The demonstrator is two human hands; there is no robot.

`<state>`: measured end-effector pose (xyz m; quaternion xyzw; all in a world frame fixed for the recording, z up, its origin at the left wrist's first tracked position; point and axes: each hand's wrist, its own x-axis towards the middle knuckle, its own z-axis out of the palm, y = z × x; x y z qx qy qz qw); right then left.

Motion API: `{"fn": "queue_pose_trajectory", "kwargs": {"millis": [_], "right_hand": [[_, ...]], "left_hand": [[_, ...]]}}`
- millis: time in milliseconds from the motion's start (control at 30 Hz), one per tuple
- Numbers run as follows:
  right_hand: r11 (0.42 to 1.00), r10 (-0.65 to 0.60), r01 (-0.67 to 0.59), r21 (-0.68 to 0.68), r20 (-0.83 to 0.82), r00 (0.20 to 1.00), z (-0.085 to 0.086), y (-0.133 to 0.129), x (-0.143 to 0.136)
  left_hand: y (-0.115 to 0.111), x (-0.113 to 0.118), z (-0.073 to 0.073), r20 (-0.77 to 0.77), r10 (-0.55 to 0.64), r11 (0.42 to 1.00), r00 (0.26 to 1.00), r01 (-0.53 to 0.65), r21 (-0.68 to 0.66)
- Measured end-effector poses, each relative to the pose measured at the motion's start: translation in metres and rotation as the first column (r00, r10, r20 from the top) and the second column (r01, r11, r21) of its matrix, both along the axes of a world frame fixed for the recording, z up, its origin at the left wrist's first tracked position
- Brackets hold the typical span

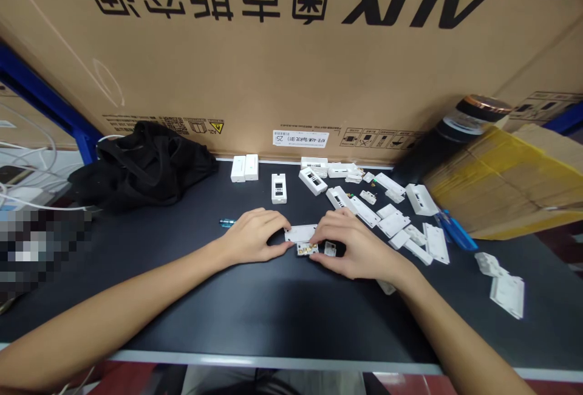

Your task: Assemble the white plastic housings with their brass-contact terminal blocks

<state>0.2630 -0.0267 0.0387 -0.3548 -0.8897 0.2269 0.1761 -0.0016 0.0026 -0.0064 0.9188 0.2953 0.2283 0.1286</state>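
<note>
My left hand (257, 237) has its thumb and fingertip closed on the left end of a flat white plastic plate (299, 233). The plate lies low over the black tabletop. Against its near edge sits a small white plastic block with brass contacts (307, 249). My right hand (357, 243) pinches that block at its right side, with the index finger reaching over the plate's right end. Beneath the right palm lies a small square white part (330, 249), partly shaded. A thin teal tool (226, 223) pokes out beyond my left hand.
White housings and plates (394, 223) lie scattered on the right, beside a blue-handled tool (458, 231). A black cylinder (430, 137) and a taped cardboard box (505, 182) stand behind them. A black cloth bag (146, 164) is at left; a large carton (255, 79) walls off the back.
</note>
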Motion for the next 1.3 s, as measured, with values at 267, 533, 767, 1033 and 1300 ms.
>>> {"fn": "queue_pose_trajectory", "kwargs": {"millis": [267, 533, 767, 1033, 1300], "right_hand": [[0.995, 0.087, -0.082, -0.058, 0.098, 0.991, 0.001, -0.002, 0.002], [0.983, -0.181, 0.184, 0.005, 0.23, 0.956, 0.031, -0.009, 0.058], [0.98, -0.19, 0.199, -0.005, 0.28, 0.941, 0.01, -0.04, 0.047], [0.98, -0.191, 0.198, -0.006, 0.253, 0.949, 0.009, -0.055, 0.038], [0.981, -0.192, 0.188, 0.051, 0.085, 0.978, 0.032, -0.073, 0.016]], "left_hand": [[-0.001, 0.002, 0.006, -0.029, 0.156, 0.987, 0.987, -0.154, 0.051], [-0.01, 0.005, 0.01, 0.002, -0.146, 0.984, 0.989, 0.145, 0.099], [-0.019, 0.011, 0.007, 0.0, -0.192, 0.978, 0.981, 0.192, 0.081], [-0.016, 0.01, 0.003, -0.033, -0.311, 0.939, 0.95, 0.312, 0.142], [-0.039, 0.014, 0.021, 0.188, -0.269, 0.954, 0.945, 0.288, -0.083]]}}
